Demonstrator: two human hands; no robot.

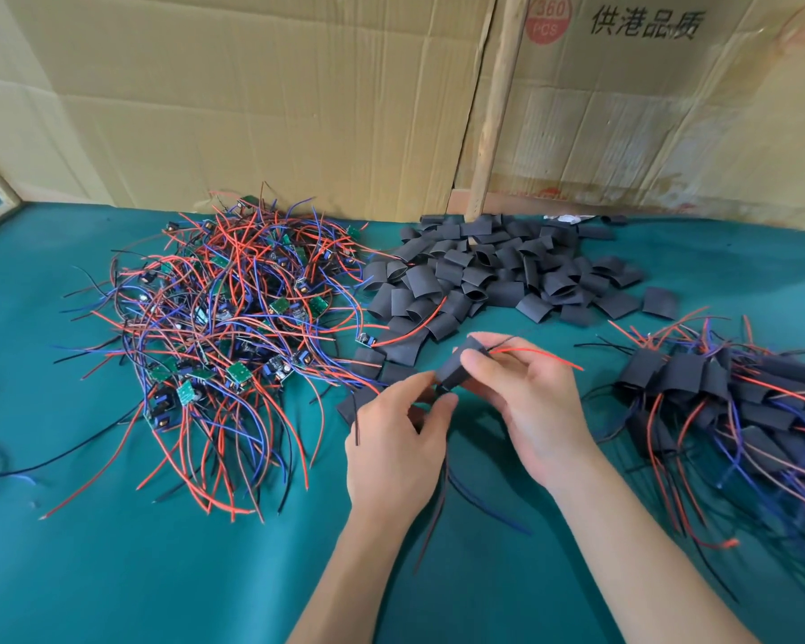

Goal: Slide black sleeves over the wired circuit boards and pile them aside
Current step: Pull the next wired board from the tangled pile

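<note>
Just below the centre of the frame, a black sleeve (458, 367) is held above the teal tabletop (159, 550) between both hands. The right hand (530, 411) grasps its upper end, thumb on the near face and fingers curled behind, while the left hand (393, 439) pinches its lower end with thumb and forefinger. A red wire (537, 354) sticks out of the sleeve's top toward the right, and dark and blue leads (442, 499) trail down from the bottom past the left wrist; the board inside cannot be seen. At the right edge lies a pile of sleeved boards (716, 388) with wires fanning outward. Above the hands, around the frame's middle, spreads a heap of loose empty sleeves (498, 271). Left of centre sits a tangle of bare green circuit boards (219, 318) with red, blue and black wires. Creased cardboard sheets (252, 95) stand along the top, with a wooden stick (496, 113) leaning against them
</note>
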